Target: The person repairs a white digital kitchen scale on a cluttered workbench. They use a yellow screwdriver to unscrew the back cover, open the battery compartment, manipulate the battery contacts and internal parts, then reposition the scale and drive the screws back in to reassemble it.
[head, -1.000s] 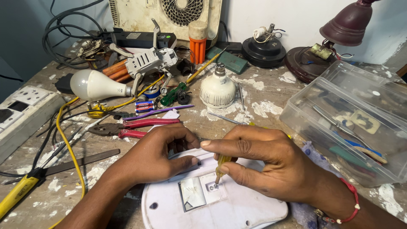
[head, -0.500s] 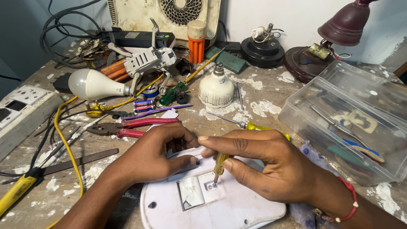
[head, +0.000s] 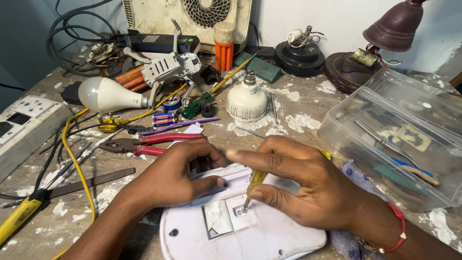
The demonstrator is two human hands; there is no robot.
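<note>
One head-worn camera looks steeply down, close over the workbench (head: 298,103) (hands fill the lower frame), facing the wall.

Right hand (head: 308,192) rolled slightly around the screwdriver (head: 253,183); forefinger now blurred, extended leftward

**Bare arms, one red thread**

Both forearms are bare, with no sleeve in view. The left hand (head: 175,175) wears no ring, watch or glove. The right hand (head: 308,190) is likewise ungloved; at its wrist sits a thin red thread bracelet (head: 397,231), knotted, with a small pale bead near the lower edge. Fingernails are short and unpainted.
</note>
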